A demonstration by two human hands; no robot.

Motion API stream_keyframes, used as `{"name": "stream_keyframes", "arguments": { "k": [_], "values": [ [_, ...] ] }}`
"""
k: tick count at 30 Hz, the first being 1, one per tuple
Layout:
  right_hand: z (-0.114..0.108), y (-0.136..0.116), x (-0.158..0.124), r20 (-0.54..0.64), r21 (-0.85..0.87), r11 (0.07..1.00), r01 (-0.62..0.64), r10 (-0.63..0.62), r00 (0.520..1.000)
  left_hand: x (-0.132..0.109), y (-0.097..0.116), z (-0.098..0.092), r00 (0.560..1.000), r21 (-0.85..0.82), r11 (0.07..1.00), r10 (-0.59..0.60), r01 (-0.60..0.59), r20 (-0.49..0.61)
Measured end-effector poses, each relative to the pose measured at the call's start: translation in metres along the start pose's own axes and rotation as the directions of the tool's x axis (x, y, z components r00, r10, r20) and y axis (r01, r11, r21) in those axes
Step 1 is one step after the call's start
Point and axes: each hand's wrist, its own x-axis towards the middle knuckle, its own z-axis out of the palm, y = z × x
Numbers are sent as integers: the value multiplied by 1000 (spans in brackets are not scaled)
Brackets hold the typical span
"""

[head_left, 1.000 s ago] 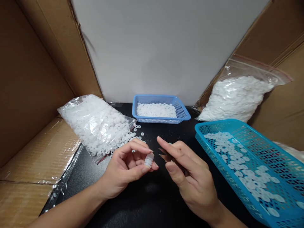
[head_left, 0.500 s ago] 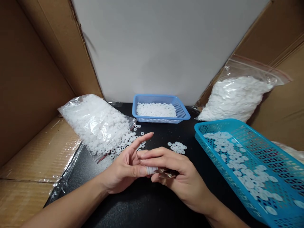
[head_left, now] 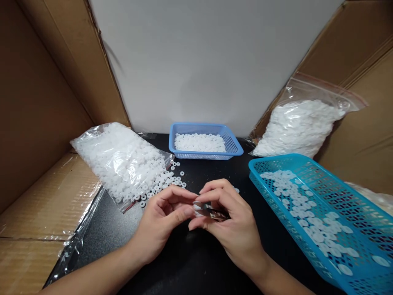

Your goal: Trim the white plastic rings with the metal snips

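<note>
My left hand (head_left: 166, 221) pinches a small white plastic piece (head_left: 198, 207) between thumb and fingertips, over the middle of the black table. It looks like one of the round white pieces nearby, though fingers and metal cover much of it. Closed around a small shiny metal nail clipper (head_left: 216, 214) is my right hand (head_left: 236, 221), the jaws pointing left at the white piece. The fingertips of both hands nearly meet. A few white rings (head_left: 236, 190) show just behind my right hand, the others there being hidden.
An open clear bag of white rings (head_left: 123, 164) lies at left, spilling several onto the black table (head_left: 172, 270). A blue basket (head_left: 205, 155) of white pieces stands at the back. At right are a turquoise basket (head_left: 288, 219) with flat white discs and another full bag (head_left: 297, 127).
My left index finger, stretched out before, has curled in to the white piece. The clipper has turned so its jaws show at the piece, and my right hand now covers most of the small ring pile.
</note>
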Motion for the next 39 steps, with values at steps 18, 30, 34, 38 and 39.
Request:
{"name": "stream_keyframes", "arguments": {
  "k": [18,30,34,38,39],
  "values": [
    [-2,-4,2,152,387,882,-267,224,963,4,1,-3,1000,-16,1000,-6,6,-29],
    [-7,0,1,-10,272,951,-149,157,988,3,6,-1,999,-59,998,-29,31,31],
    [-15,-1,0,-17,-9,999,40,-41,999,4,8,-1,1000,-126,992,-7,7,7],
    [-17,-3,-2,16,-147,966,212,-212,977,5,9,-3,999,-140,989,38,-39,-15],
    [-17,-3,-3,13,-179,954,240,-242,970,5,9,-4,999,-143,989,43,-45,-12]
  ]
}}
